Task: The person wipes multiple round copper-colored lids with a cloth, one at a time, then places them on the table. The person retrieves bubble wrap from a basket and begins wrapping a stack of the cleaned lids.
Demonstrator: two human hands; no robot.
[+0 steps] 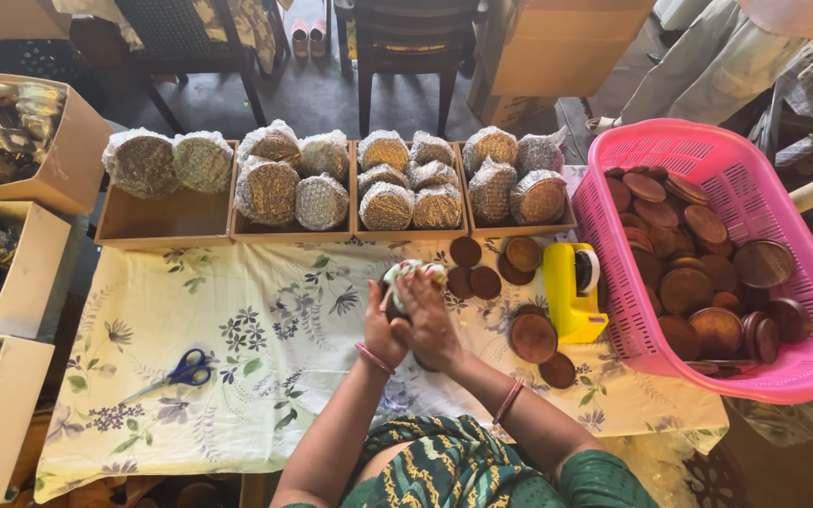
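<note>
Both my hands meet over the middle of the flowered tablecloth point(237, 320). My left hand point(383, 329) and my right hand point(430, 320) together grip a small round item wrapped in white, green-patterned covering point(406, 274). Brown round lids point(475, 270) lie loose on the cloth just right of my hands. A larger brown round tin point(533, 337) sits near my right forearm. A yellow tape dispenser point(571, 292) stands beyond it.
A pink plastic basket point(755, 179) with several brown tins is at the right. Cardboard trays point(167, 221) of bubble-wrapped round bundles point(267, 190) line the far table edge. Blue-handled scissors point(179, 373) lie at the left. Open boxes point(35, 273) of shiny items stand further left.
</note>
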